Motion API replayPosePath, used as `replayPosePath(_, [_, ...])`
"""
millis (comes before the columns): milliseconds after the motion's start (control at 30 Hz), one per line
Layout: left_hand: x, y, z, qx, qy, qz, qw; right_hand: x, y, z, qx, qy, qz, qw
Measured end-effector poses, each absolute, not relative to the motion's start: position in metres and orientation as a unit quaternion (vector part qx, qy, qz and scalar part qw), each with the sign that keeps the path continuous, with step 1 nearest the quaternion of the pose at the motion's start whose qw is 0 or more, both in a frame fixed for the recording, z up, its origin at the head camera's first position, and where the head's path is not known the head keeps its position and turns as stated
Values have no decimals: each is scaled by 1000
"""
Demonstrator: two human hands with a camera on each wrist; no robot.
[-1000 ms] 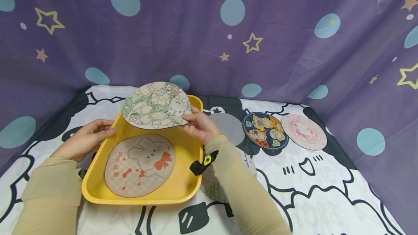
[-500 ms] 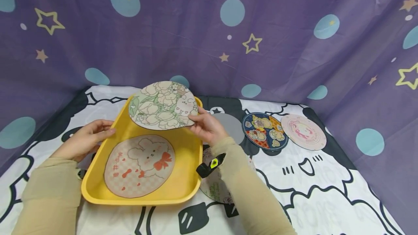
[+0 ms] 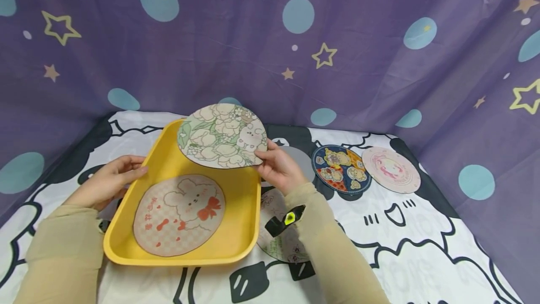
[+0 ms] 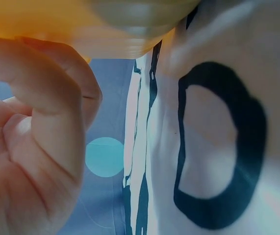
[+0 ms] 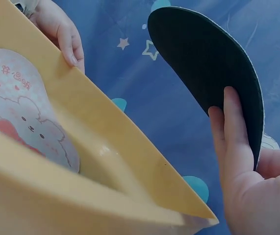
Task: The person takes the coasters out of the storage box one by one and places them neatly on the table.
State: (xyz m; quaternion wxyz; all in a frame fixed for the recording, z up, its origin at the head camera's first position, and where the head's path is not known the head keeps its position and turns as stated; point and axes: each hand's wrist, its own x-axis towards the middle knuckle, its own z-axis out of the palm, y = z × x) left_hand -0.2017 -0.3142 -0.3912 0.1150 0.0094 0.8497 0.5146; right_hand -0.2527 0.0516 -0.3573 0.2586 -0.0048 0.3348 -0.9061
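In the head view my right hand pinches the edge of a round mouse pad printed with pale flowers and a small bunny. It is raised and tilted above the far right part of a yellow plastic tray. The right wrist view shows its dark backing, with my fingers against it. My left hand grips the tray's left rim; its curled fingers touch the yellow wall in the left wrist view. Inside the tray lies another round mouse pad, with a white bunny and red bow.
To the tray's right lie a plain grey disc, a dark blue cartoon pad and a pink pad. One more printed pad is partly under my right forearm. A purple curtain stands behind the cartoon-print tablecloth.
My right hand has moved right with the flower mouse pad, bringing it toward the tray's far right corner. The left hand keeps its place on the rim.
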Motion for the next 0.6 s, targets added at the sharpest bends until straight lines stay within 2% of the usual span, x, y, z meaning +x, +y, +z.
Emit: replayPosePath(600, [-202, -315, -392, 8, 848, 517, 112, -230, 82, -354, -9, 332, -908, 256])
